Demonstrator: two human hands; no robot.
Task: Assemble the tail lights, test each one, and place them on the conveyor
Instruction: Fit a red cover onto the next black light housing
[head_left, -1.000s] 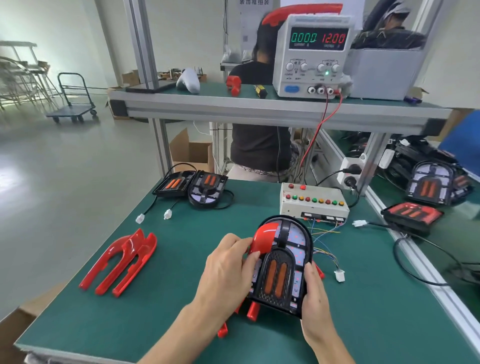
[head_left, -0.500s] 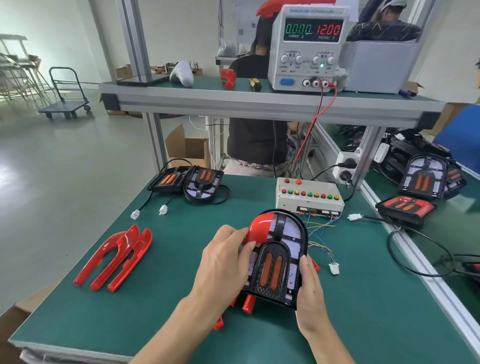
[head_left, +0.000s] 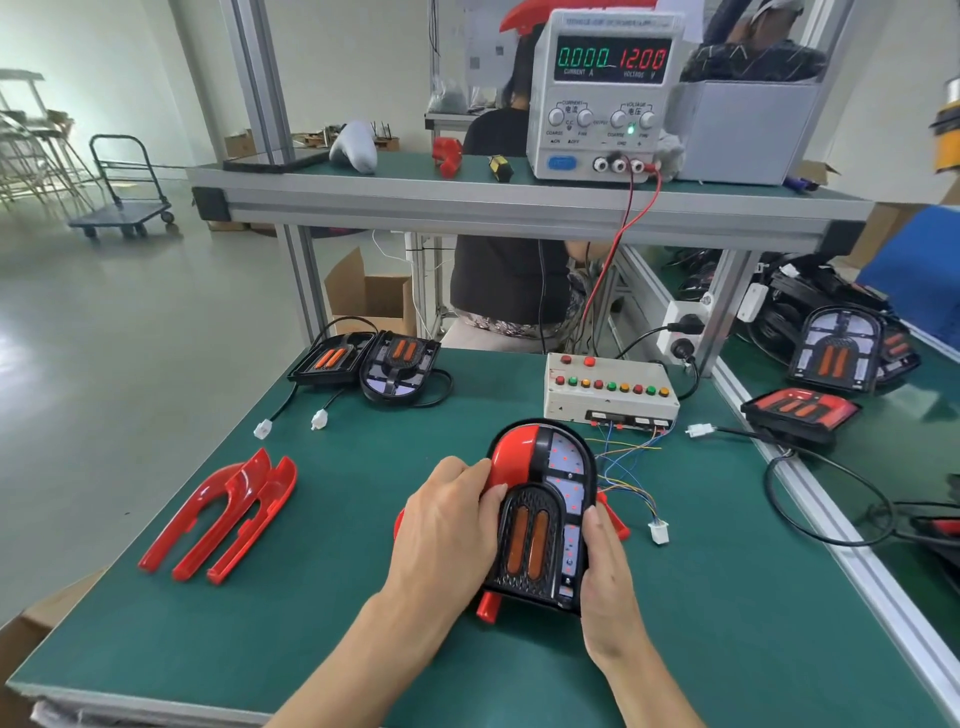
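The tail light (head_left: 540, 512) lies on the green table (head_left: 337, 634) straight ahead, long axis pointing away from the person, gripped between the left hand (head_left: 447, 525), curled over its red cover (head_left: 511, 451), and the right hand (head_left: 605, 566) clasping its right edge, both equally near.

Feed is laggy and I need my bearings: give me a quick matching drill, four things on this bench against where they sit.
Things:
1. spare red covers
2. button box
3. power supply
4. tail light

Places:
A. on the upper shelf
B. between both hands
C. left side of the green mat
D. just beyond the held tail light

Pairs: 1-C, 2-D, 3-A, 4-B
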